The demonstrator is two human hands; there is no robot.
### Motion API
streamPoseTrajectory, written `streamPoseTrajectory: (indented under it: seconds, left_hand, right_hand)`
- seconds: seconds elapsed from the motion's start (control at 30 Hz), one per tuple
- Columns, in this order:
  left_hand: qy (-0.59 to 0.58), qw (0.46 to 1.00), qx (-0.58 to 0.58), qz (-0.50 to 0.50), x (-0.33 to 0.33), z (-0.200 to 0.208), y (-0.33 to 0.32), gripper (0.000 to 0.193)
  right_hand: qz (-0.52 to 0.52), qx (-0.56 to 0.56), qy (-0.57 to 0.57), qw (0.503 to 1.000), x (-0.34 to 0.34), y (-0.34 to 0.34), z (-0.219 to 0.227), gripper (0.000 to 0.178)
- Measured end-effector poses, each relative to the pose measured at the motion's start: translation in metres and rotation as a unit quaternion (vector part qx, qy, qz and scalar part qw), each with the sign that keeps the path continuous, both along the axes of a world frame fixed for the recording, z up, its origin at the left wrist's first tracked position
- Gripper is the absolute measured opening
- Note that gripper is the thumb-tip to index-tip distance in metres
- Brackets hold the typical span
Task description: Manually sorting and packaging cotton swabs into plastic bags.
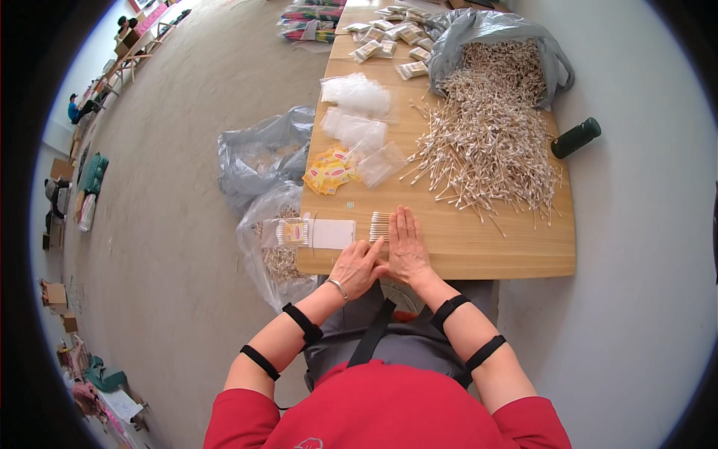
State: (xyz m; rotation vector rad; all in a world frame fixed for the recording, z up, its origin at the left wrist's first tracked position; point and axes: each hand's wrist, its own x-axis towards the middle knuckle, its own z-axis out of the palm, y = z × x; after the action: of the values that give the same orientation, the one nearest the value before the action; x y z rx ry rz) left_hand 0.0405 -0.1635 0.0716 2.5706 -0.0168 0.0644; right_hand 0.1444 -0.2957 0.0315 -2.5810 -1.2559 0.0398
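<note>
A small row of cotton swabs (379,225) lies side by side near the table's front edge. My right hand (407,243) rests flat along the row's right side, fingers stretched out and together. At the row's near end is my left hand (357,267), its fingers extended, the index finger pointing toward the swabs and nothing visibly gripped. Left of the row lies a white card (333,233). Beside it, a clear bag with a yellow label and swabs (292,232) overhangs the left edge. Farther right spreads a big heap of loose swabs (486,150).
Yellow cards (330,170) and clear bags (359,131) lie along the table's left side. Filled packets (410,69) sit at the back. A grey sack (557,63) spills the heap; a dark green cylinder (576,138) lies by the right wall. Plastic sacks (265,153) stand left.
</note>
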Motion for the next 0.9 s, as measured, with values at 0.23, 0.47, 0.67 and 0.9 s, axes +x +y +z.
streamPoseTrajectory:
  seconds: [0.23,0.47,0.67,0.9]
  left_hand:
    - [0.043,0.998,0.045,0.001,0.001,0.001,-0.004,0.067]
    - [0.032,0.998,0.058,-0.002,0.003,0.003,-0.008,0.073]
    - [0.086,0.994,0.061,0.008,0.009,0.007,-0.007,0.077]
    - [0.079,0.996,0.049,0.010,0.011,0.006,-0.007,0.079]
  right_hand:
    - [0.005,-0.031,-0.013,0.999,-0.001,0.000,0.004,0.101]
    - [0.003,-0.038,-0.051,0.998,0.001,0.000,-0.003,0.101]
    - [0.004,-0.016,-0.031,0.999,0.000,0.001,0.002,0.098]
    - [0.006,-0.029,-0.023,0.999,0.001,0.000,0.004,0.101]
